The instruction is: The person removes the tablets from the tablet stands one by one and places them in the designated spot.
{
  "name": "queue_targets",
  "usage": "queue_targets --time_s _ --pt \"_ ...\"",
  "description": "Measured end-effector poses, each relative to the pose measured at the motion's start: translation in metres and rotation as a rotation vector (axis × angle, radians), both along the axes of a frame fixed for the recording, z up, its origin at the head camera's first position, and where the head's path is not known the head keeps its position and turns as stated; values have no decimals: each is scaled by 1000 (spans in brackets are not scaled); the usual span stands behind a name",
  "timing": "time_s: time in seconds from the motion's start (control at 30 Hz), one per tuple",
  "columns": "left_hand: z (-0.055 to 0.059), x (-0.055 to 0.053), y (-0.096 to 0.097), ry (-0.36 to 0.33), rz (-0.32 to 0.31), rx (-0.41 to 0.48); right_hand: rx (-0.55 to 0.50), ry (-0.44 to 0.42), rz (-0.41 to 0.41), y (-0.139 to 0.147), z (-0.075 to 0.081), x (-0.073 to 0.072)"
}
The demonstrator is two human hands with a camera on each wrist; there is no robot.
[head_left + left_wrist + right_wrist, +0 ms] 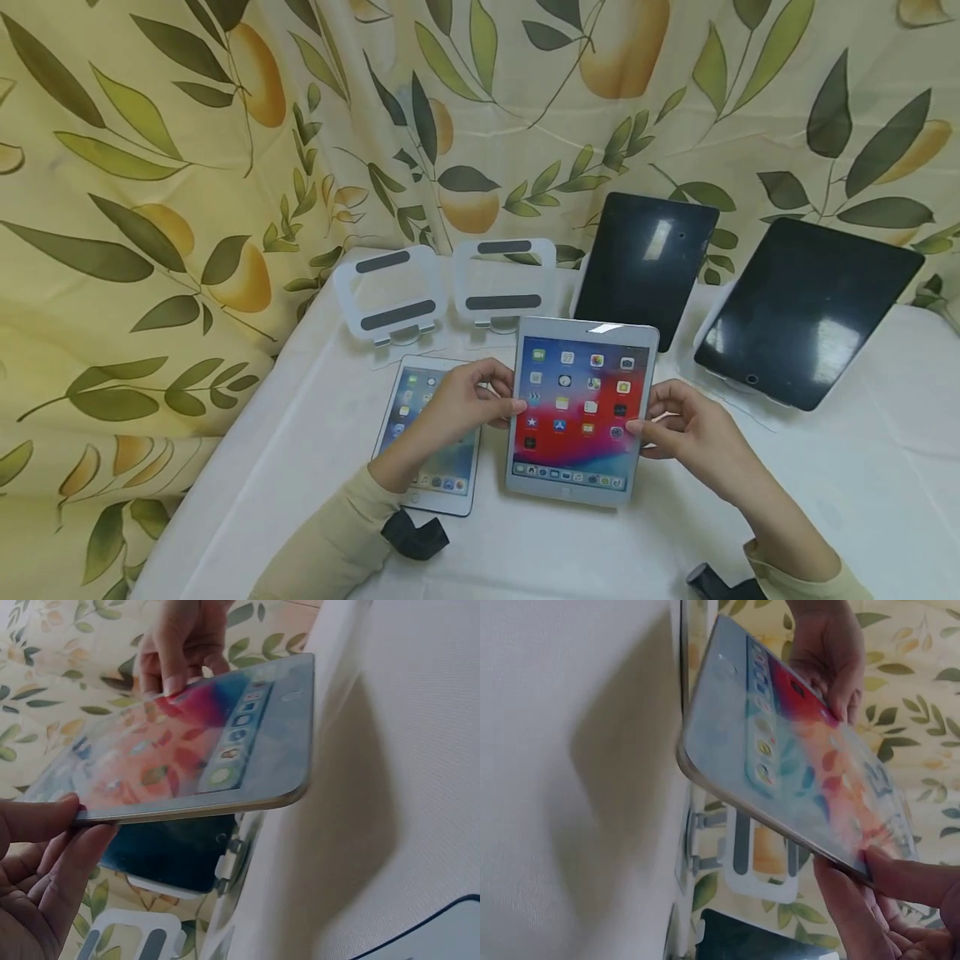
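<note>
A white-framed tablet [581,408], its screen lit with app icons on a red and blue background, is held above the table between both hands. My left hand [468,400] pinches its left edge, thumb on the front and fingers behind. On the opposite edge my right hand [686,429] pinches in the same way. Both wrist views show the tablet [262,750] tilted and raised, its shadow falling on the cloth. A second lit white tablet [453,454] lies on the table, partly covered by my left hand and forearm.
Two white stands with grey pads, the left stand [397,315] and the right stand [503,302], stand at the back. Right of them, a dark-screened tablet [645,267] and a larger dark tablet [810,308] lean on stands. Behind the white-covered table [247,467] hangs a patterned curtain [300,125].
</note>
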State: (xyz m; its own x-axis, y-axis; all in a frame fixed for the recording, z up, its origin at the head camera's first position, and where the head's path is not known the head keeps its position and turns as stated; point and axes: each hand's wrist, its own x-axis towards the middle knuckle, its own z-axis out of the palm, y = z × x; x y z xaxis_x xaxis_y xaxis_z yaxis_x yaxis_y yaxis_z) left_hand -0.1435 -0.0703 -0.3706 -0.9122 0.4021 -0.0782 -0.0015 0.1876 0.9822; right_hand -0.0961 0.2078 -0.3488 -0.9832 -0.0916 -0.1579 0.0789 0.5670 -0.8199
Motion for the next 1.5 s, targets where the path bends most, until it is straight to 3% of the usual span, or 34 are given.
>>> queue_targets --time_s 0.27,0.43,0.87,1.17,1.5 --pt "-3 -4 0 -44 -123 -157 95 -91 105 6 1 -2" --pt "-6 -5 0 -51 -172 -170 86 -151 138 7 1 -5" --pt "-14 -9 2 -70 -193 -229 81 -232 184 10 -6 -11" --pt "-28 -14 3 -46 -186 -255 62 -268 188 9 -17 -17" --pt "-42 -20 4 -100 -176 -271 35 -305 179 9 -34 -23"
